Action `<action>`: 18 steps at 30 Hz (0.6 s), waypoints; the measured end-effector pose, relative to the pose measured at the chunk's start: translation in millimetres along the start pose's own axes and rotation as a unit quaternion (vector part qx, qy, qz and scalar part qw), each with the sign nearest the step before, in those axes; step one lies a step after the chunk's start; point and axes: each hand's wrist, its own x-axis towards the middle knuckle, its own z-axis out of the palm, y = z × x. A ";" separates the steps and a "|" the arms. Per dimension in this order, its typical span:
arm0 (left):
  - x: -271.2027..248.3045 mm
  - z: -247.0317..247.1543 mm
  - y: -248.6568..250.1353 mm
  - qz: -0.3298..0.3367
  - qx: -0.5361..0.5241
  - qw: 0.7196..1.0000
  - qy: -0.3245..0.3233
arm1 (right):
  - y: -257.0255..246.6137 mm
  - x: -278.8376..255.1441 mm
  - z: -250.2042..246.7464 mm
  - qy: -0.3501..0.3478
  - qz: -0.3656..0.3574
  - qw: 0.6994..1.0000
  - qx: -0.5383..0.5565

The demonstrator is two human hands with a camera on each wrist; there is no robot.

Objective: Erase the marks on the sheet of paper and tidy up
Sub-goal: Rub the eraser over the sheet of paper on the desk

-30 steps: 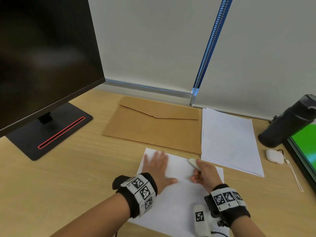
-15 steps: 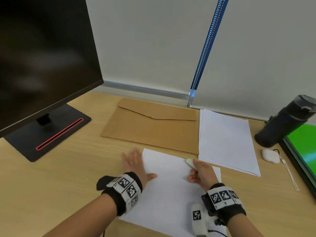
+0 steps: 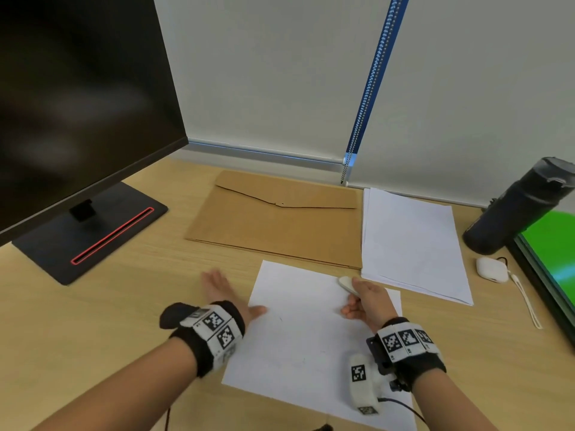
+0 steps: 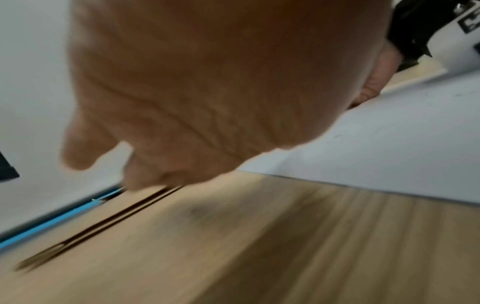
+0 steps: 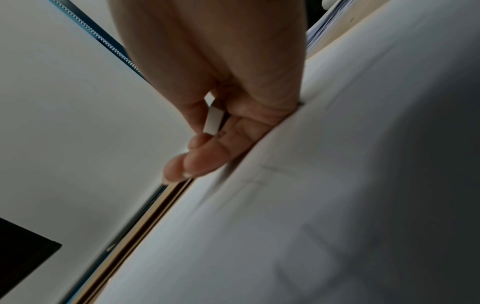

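Observation:
A white sheet of paper [image 3: 305, 331] with faint pencil marks lies on the wooden desk in front of me. My right hand [image 3: 365, 301] rests on the sheet's far right part and pinches a white eraser [image 3: 347, 284]; the right wrist view shows the eraser [image 5: 213, 121] between thumb and fingers. My left hand [image 3: 222, 293] is flat and open over the bare desk just left of the sheet, its thumb reaching the sheet's left edge. In the left wrist view the left hand [image 4: 202, 92] is blurred, with the sheet [image 4: 389, 154] to its right.
A brown envelope folder [image 3: 277, 219] lies behind the sheet, a stack of white paper [image 3: 410, 244] to its right. A monitor [image 3: 77, 98] on a dark base [image 3: 90, 231] stands at left. A dark bottle [image 3: 516, 209], a white earbud case [image 3: 491, 270] and a green-screened device [image 3: 553, 253] sit at right.
My left hand has slid left off the sheet onto the bare desk. The right hand keeps the eraser at the sheet's far right part.

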 end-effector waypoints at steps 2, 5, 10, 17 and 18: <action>1.3 -0.7 -5.6 0.001 -0.023 0.999 0.022 | -0.1 1.0 -0.4 -0.002 -0.002 1.000 -0.001; 4.0 7.7 3.9 0.224 -0.054 0.967 0.106 | 0.7 2.2 0.0 -0.004 -0.003 1.000 -0.008; -13.6 18.7 53.6 0.494 -0.007 0.860 0.125 | 1.6 2.8 0.6 0.002 -0.003 1.000 -0.016; -9.0 13.1 22.2 0.109 -0.005 0.994 0.009 | -0.4 -0.6 0.3 -0.003 -0.001 1.000 -0.009; -10.1 8.4 15.8 0.056 0.007 0.998 0.000 | -0.3 -0.8 0.3 -0.004 -0.001 1.000 -0.009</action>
